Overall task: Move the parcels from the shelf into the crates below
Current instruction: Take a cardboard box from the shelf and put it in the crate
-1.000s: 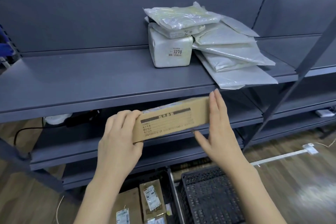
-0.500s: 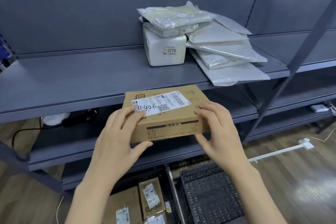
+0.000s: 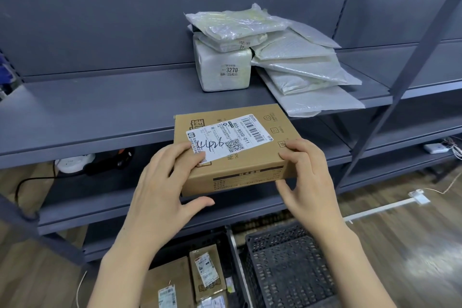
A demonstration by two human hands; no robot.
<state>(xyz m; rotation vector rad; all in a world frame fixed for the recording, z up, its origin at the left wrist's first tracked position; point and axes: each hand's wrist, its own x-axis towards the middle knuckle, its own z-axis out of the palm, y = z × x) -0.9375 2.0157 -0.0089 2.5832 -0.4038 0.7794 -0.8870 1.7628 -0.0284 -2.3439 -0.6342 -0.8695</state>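
A flat brown cardboard box [image 3: 255, 157] with a white shipping label is held in front of the grey shelf [image 3: 100, 112], label side up. My left hand [image 3: 162, 192] grips its near left corner, my right hand [image 3: 307, 182] its near right corner. On the shelf behind, a white wrapped block [image 3: 222, 70] carries soft plastic mailers, and more white mailers [image 3: 300, 70] lean beside it. Below, a black crate [image 3: 287, 270] stands at the right; another crate [image 3: 225, 252] at the left holds brown boxes [image 3: 205, 272].
A slanted grey upright [image 3: 400, 77] crosses the right side. Lower shelves hold a white device [image 3: 72, 162] with a black cable on the left and a white power strip [image 3: 435, 149] at the right. A white cable channel [image 3: 390, 205] lies on the wooden floor.
The box has turned from edge-on to label side up and risen a little toward the shelf edge. Both hands shifted from its ends to its near corners.
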